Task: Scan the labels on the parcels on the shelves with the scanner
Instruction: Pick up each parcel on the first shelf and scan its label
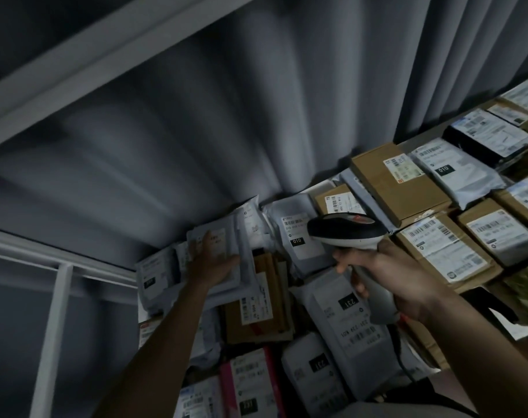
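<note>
The left hand (210,260) lies with fingers spread flat on a grey mailer (223,251) at the shelf's left end, probably steadying it so its label faces out. The right hand (386,282) grips the scanner (347,233) by its handle (head aimed toward the "010" parcel (302,239) beside that mailer), ready to read labels.

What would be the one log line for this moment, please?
left hand: flat on grey mailer | right hand: holds scanner | scanner head: over parcels, near 010 bag
</note>
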